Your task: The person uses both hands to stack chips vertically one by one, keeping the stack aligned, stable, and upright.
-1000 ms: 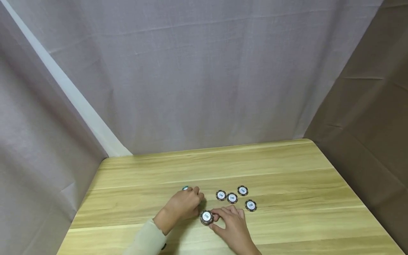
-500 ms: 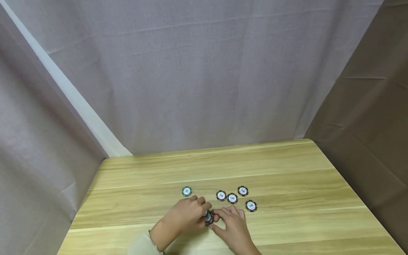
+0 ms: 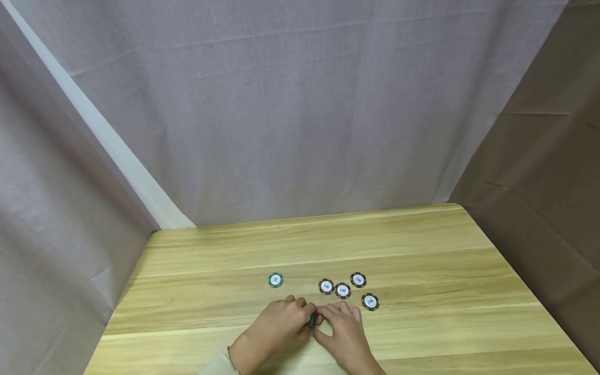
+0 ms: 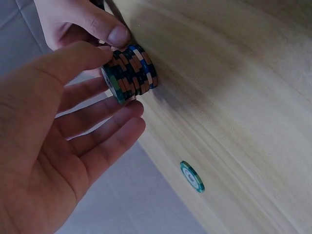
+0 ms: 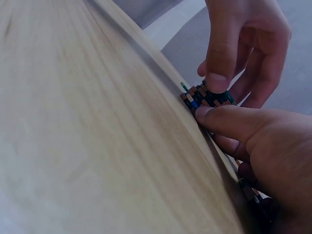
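Note:
A short stack of poker chips [image 4: 134,70], mostly dark with tan edge marks, stands on the table between both hands. On its top sits a green poker chip [image 4: 114,87], which my left hand [image 3: 283,324] pinches between thumb and fingers. My right hand [image 3: 346,333] grips the stack lower down from the other side, its thumb [image 5: 214,117] against the chip edges close to the tabletop. In the head view the fingers hide most of the stack, with just a bit of green [image 3: 310,320] showing. Another green chip [image 3: 275,280] lies flat beyond my left hand.
Several black chips marked 100 lie flat beyond my right hand, among them a left one [image 3: 326,286] and a nearer right one [image 3: 370,301]. The wooden table [image 3: 211,291] is bounded by a grey curtain [image 3: 300,130] behind and a brown one [image 3: 539,182] at right.
My left hand has moved right and nearer from beside the loose green chip, bringing a green chip onto the stack. The right hand has kept its place at the stack.

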The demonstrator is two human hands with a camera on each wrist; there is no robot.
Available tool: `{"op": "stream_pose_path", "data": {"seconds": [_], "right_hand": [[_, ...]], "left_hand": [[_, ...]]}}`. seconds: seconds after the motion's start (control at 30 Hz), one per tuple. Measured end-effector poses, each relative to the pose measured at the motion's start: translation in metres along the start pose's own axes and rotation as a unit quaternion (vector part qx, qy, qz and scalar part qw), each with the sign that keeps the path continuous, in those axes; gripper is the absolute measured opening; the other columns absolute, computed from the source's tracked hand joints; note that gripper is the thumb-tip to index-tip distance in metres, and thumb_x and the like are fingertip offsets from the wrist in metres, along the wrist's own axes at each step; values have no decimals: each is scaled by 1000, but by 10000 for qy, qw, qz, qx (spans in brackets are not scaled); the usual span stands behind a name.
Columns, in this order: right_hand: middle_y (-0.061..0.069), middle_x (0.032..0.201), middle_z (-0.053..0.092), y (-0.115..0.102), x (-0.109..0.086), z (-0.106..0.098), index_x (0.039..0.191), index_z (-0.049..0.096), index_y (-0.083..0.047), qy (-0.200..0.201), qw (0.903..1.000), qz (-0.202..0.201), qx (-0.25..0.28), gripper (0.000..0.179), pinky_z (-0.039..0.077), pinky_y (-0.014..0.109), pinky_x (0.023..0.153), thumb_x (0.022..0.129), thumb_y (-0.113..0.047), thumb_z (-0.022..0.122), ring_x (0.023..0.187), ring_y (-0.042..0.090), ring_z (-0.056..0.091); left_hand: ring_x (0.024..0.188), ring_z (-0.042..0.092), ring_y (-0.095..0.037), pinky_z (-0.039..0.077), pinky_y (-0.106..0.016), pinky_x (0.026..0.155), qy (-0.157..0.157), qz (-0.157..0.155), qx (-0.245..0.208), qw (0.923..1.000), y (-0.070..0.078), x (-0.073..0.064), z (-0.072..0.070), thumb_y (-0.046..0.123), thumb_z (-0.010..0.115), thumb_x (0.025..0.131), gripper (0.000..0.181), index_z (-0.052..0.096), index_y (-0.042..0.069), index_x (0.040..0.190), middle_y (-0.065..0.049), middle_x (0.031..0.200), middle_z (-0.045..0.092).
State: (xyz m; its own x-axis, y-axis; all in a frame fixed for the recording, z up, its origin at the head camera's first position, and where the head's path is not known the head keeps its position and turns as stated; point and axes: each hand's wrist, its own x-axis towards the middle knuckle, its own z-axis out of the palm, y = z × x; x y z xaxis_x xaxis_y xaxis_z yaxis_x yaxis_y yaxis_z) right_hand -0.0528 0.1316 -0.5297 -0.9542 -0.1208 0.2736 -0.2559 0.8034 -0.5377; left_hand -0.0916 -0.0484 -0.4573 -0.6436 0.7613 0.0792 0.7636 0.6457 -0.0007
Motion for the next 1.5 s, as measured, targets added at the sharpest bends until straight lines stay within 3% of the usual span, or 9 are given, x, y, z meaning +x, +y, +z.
{"op": "stream_pose_path", "data": {"seconds": [0.27,0.43,0.53,0.73,1.03,1.27,1.37,1.5], "right_hand": [[-26,95,68,0,0,0,105,77,-28,-28,10000,51,6,30,33,36,86,79,-28,91,94,3,51],[-22,99,71,-1,1,-2,109,78,-25,-83,10000,36,-29,34,33,37,86,78,-31,91,95,4,52],[-25,95,67,0,0,-2,110,78,-26,-80,10000,-19,7,36,33,37,85,77,-33,91,93,3,50],[-29,90,59,1,-1,-1,105,77,-27,95,9999,-129,35,34,33,35,84,75,-32,92,91,1,47],[-30,89,58,-1,0,1,111,77,-27,-83,9997,-94,190,36,32,36,85,77,-31,92,93,1,48],[-29,94,62,-3,-2,1,115,77,-27,-403,9989,-102,212,36,32,38,85,81,-34,90,95,3,49],[-28,98,65,-4,-2,1,115,77,-28,-451,9987,-116,208,36,32,38,85,82,-36,89,96,4,49],[-28,99,66,-3,-3,1,115,77,-29,-469,9987,-139,131,35,32,38,85,82,-38,88,98,5,50]], "left_hand": [[79,64,-7,54,-21,62,-237,-153,-505,9983,-3,2,-3,31,82,91,23,75,17,107,7,91,67],[87,65,-10,57,-24,68,-327,-295,-944,9946,-15,4,-8,46,67,102,33,73,15,114,3,101,68],[95,68,-14,60,-27,74,-281,-287,-977,9944,-22,9,-11,44,60,107,35,74,14,117,1,107,70],[102,69,-15,60,-27,81,-211,-247,-1090,9935,-36,31,-8,30,69,104,30,72,12,127,-1,116,71],[104,69,-9,59,-24,84,-498,-187,-1378,9890,-49,66,6,22,82,94,39,72,17,131,2,121,72],[108,64,-3,56,-27,94,-884,-356,-2057,9740,-54,74,21,32,85,90,51,69,22,138,7,131,67],[105,62,-2,55,-25,95,-870,-525,-2414,9651,-55,74,26,31,86,89,52,70,21,138,6,132,66],[101,61,-3,53,-24,95,-716,-635,-2801,9552,-54,73,31,23,85,91,40,75,19,129,6,129,67]]}}
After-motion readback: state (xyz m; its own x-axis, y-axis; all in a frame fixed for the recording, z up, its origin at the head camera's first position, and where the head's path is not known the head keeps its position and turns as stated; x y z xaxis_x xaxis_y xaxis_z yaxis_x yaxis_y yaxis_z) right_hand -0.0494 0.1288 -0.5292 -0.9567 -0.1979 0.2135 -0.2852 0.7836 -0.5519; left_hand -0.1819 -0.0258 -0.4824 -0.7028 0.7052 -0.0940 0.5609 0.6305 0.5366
